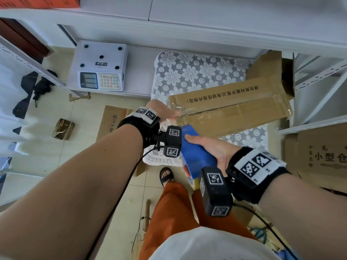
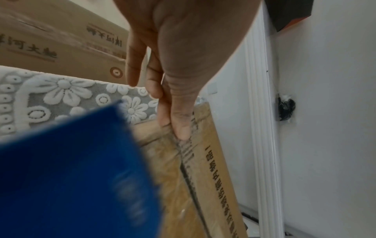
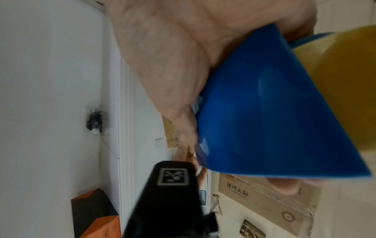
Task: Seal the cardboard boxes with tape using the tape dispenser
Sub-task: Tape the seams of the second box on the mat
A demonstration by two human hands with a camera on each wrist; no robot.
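Observation:
A long cardboard box (image 1: 231,111) with printed characters lies on a floral cloth (image 1: 197,72); shiny clear tape runs along its top seam. My left hand (image 1: 167,113) pinches the box's near-left end. In the left wrist view the thumb (image 2: 181,128) presses on the seam at the box (image 2: 211,173) edge, with a finger behind it. My right hand (image 1: 212,147) grips a blue tape dispenser (image 1: 197,152) just in front of that end. The right wrist view shows the dispenser (image 3: 274,116) with its yellowish tape roll (image 3: 346,83).
A white digital scale (image 1: 99,68) stands on a low white shelf at the back left. Flattened cartons (image 1: 112,121) lie on the tiled floor, and another carton (image 1: 323,158) stands at the right. White shelf frames (image 1: 319,77) flank the box. My sandalled foot (image 1: 166,175) is below.

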